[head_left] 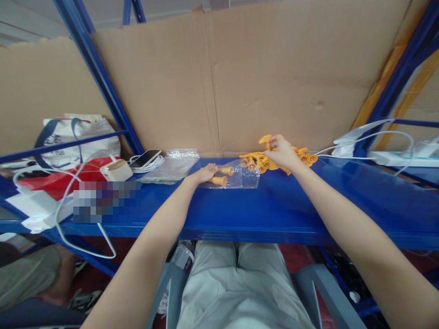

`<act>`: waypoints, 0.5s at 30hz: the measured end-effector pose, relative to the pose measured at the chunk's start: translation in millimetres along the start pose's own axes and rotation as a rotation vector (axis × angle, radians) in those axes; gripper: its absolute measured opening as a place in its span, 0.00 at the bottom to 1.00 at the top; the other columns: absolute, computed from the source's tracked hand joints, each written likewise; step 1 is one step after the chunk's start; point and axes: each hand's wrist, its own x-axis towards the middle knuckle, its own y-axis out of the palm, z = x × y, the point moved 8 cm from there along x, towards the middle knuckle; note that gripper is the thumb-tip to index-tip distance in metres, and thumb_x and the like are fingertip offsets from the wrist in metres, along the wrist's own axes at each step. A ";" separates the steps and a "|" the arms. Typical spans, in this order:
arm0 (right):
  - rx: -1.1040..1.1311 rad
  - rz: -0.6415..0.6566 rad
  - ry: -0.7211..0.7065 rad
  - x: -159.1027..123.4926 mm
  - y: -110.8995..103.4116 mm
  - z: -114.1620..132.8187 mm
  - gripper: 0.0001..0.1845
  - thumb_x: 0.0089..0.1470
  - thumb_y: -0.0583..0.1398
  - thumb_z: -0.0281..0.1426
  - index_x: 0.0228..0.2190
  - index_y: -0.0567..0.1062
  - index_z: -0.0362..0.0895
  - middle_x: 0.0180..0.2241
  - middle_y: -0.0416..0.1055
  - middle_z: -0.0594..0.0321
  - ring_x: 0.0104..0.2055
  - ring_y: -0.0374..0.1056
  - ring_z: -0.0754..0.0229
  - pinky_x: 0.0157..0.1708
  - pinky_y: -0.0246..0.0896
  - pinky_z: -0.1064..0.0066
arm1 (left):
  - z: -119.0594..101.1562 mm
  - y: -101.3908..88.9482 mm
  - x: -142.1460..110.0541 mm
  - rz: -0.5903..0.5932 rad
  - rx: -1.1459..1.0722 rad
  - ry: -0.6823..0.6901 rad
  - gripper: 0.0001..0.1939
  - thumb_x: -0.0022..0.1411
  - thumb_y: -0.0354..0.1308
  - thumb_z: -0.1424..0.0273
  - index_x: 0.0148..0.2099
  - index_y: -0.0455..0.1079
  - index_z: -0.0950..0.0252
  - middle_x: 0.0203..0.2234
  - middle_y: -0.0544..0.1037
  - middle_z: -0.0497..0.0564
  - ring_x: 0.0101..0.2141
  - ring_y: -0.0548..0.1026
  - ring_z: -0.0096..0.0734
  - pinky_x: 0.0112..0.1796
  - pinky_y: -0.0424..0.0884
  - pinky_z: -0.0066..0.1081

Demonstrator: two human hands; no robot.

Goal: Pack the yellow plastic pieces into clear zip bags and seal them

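Observation:
My left hand (207, 172) is closed around the left ends of two orange plastic pieces (219, 181) with flared round ends, low over the shelf. Under them lies a clear plastic bag (248, 182); whether the pieces are inside it or on top, I cannot tell. Between the fingers of my right hand (281, 151), another orange plastic piece (265, 139) is raised, its wide end pointing left. Just below that hand is a pile of similar orange pieces (260, 163), partly covered by the hand and wrist.
Flat clear bags (171, 167) lie to the left, beside a phone (147, 158) on a coiled white cable. Further left are a white charger (116, 170), red material and a cloth bag (78, 141). Cardboard (267, 73) walls off the back of the blue shelf (254, 210).

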 end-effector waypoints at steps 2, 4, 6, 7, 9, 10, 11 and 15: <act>0.210 -0.009 0.059 -0.8 2.3 2.7 0.21 0.47 0.60 0.26 0.45 0.66 0.43 0.37 0.74 0.56 0.38 0.72 0.55 0.37 0.68 0.65 | 0.2 -1.3 -1.4 0.006 0.015 -0.016 0.30 0.67 0.41 0.60 0.65 0.62 0.71 0.66 0.58 0.60 0.67 0.54 0.37 0.64 0.47 0.33; 0.399 0.031 0.150 -6.1 12.8 5.2 0.22 0.47 0.59 0.25 0.46 0.65 0.44 0.35 0.74 0.58 0.34 0.72 0.58 0.33 0.69 0.67 | -1.1 -2.8 -3.3 0.012 0.034 -0.024 0.31 0.67 0.40 0.60 0.65 0.61 0.73 0.66 0.57 0.62 0.67 0.54 0.38 0.64 0.46 0.31; 0.546 0.097 0.231 -15.0 27.2 9.9 0.21 0.47 0.60 0.24 0.45 0.64 0.46 0.33 0.74 0.61 0.30 0.71 0.61 0.30 0.69 0.69 | -2.7 -4.8 -4.5 0.008 0.050 -0.023 0.31 0.67 0.40 0.61 0.65 0.61 0.76 0.66 0.57 0.64 0.67 0.55 0.38 0.64 0.47 0.31; 0.600 0.133 0.269 -20.1 34.7 12.4 0.21 0.47 0.61 0.23 0.44 0.64 0.46 0.32 0.74 0.62 0.28 0.71 0.62 0.29 0.69 0.69 | -3.0 -5.8 -4.7 0.003 0.058 -0.022 0.31 0.67 0.40 0.62 0.65 0.61 0.76 0.66 0.58 0.64 0.67 0.55 0.39 0.64 0.47 0.31; 0.667 0.206 0.351 -30.2 48.1 16.2 0.21 0.47 0.62 0.22 0.43 0.65 0.46 0.30 0.75 0.62 0.25 0.71 0.64 0.29 0.70 0.71 | -1.8 -7.3 -3.9 -0.009 0.076 -0.028 0.30 0.67 0.41 0.62 0.64 0.62 0.76 0.65 0.59 0.64 0.66 0.57 0.39 0.64 0.48 0.32; 0.687 0.237 0.388 -34.4 53.3 17.5 0.20 0.48 0.62 0.21 0.43 0.65 0.45 0.31 0.76 0.62 0.25 0.71 0.64 0.29 0.70 0.72 | -0.3 -7.8 -2.9 -0.017 0.084 -0.031 0.30 0.67 0.41 0.62 0.63 0.63 0.75 0.65 0.60 0.64 0.66 0.58 0.39 0.64 0.49 0.31; 0.699 0.263 0.418 -37.6 57.1 18.5 0.20 0.49 0.62 0.22 0.43 0.65 0.44 0.31 0.76 0.61 0.25 0.72 0.65 0.29 0.70 0.73 | 1.3 -8.3 -1.8 -0.028 0.090 -0.033 0.30 0.67 0.42 0.61 0.63 0.64 0.74 0.64 0.61 0.63 0.65 0.59 0.39 0.63 0.50 0.31; 0.722 0.314 0.426 -39.5 59.2 20.1 0.09 0.56 0.61 0.28 0.39 0.68 0.43 0.32 0.78 0.58 0.25 0.73 0.65 0.28 0.70 0.74 | 7.2 -9.5 1.9 -0.076 0.129 -0.042 0.26 0.67 0.43 0.60 0.59 0.69 0.68 0.62 0.67 0.59 0.64 0.61 0.40 0.63 0.52 0.33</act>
